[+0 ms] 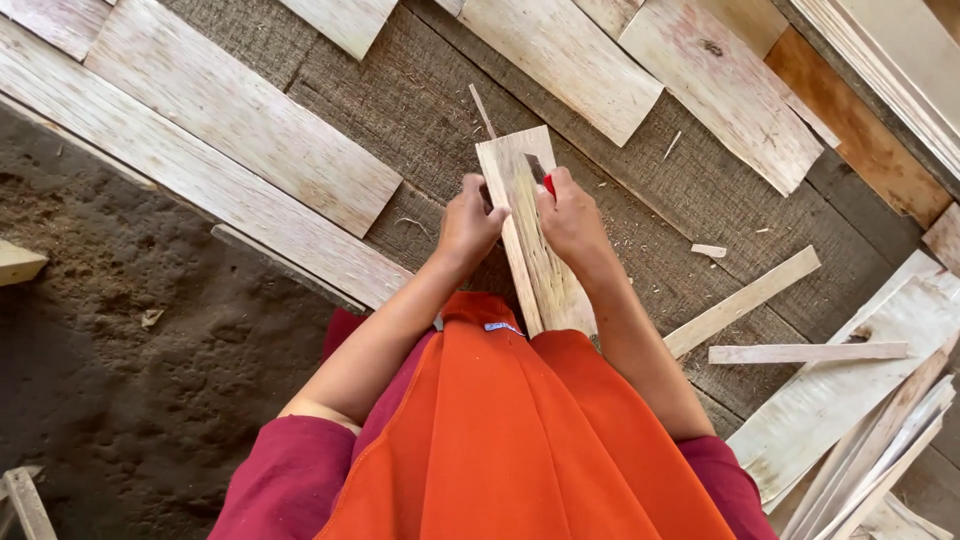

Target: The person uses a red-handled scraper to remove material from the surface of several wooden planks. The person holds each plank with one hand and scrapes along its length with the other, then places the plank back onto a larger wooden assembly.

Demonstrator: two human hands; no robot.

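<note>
Veneer strip (533, 235), being pinched by left hand (468, 222); right hand (572, 218) gripping red-handled blade (541, 176), risking slipping towards left fingers (492, 205).

A rough woodworking yard: thin veneer sheets (240, 120) and offcut strips (745, 298) strewn over burlap (420, 100) and dirt.

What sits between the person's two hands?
In the head view, a pale strip of thin wood lies between the left hand and the right hand. The right hand also holds a small blade with a red handle against it.
</note>
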